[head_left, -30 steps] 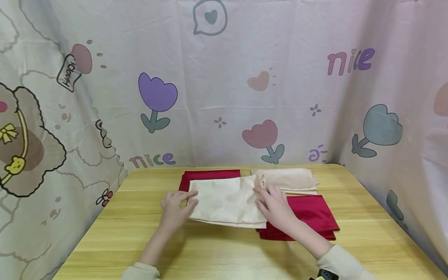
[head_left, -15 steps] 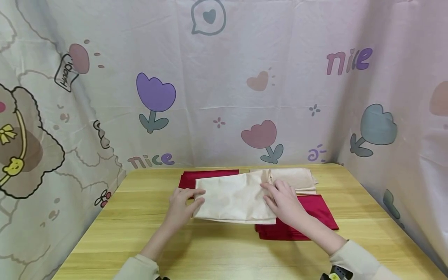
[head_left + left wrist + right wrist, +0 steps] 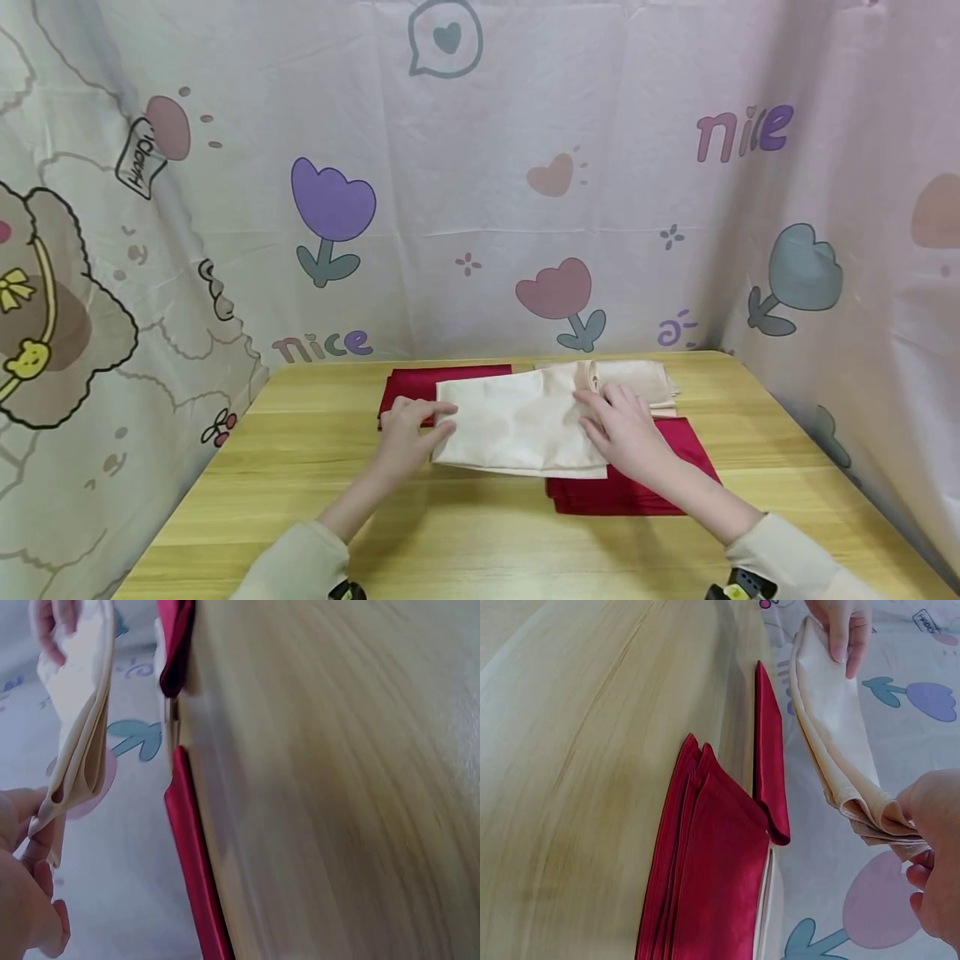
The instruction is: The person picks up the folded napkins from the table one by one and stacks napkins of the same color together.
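Note:
A folded cream satin cloth [image 3: 517,421] is held up off the table between both hands. My left hand [image 3: 408,437] pinches its left end between thumb and fingers, and the right hand [image 3: 633,429] pinches the opposite end. In the left wrist view the cloth's stacked folds [image 3: 82,757] hang beside the fingers. Layered edges of the cream cloth [image 3: 855,799] also show in the right wrist view, above the table surface. Behind and below it lie a folded red cloth [image 3: 427,381] at back left and a folded red stack [image 3: 600,497] at front right, both partly covered from sight.
Another folded cream cloth [image 3: 637,377] lies at the back right of the wooden table [image 3: 465,550]. A printed curtain [image 3: 450,200] hangs close behind the table's far edge and along both sides.
Both hands have moved right and slightly away with the cream cloth between them. It now covers more of the front-right red stack and uncovers more of the back-left red cloth.

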The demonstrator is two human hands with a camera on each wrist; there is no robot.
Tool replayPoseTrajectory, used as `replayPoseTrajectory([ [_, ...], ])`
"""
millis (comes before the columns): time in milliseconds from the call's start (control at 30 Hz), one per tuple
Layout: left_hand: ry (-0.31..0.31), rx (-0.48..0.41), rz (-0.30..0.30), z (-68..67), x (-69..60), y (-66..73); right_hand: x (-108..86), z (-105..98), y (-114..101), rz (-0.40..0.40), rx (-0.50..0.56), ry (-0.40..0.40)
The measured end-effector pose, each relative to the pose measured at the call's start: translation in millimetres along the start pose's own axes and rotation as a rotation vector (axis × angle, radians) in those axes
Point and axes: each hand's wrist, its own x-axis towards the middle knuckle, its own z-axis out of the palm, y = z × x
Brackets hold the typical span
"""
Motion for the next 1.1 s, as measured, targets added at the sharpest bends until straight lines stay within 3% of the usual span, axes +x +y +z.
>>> replayPoseTrajectory([
  [200, 0.047, 0.063, 0.042, 14.0, 4.2, 5.9, -0.1, -4.4, 7.0, -0.007, -0.012, 0.031],
  [567, 0.077, 0.14, 0.134, 29.7, 19.5, 19.1, -3.0, -11.7, 23.2, 0.006, -0.032, 0.067],
  [833, 0.11, 0.219, 0.234, 40.3, 27.0, 24.4, -4.9, -20.2, 30.2, 0.023, -0.061, 0.049],
  [1100, 0.17, 0.237, 0.306, 51.8, 36.0, 26.3, -6.2, -24.7, 38.7, 0.042, -0.072, 0.035],
])
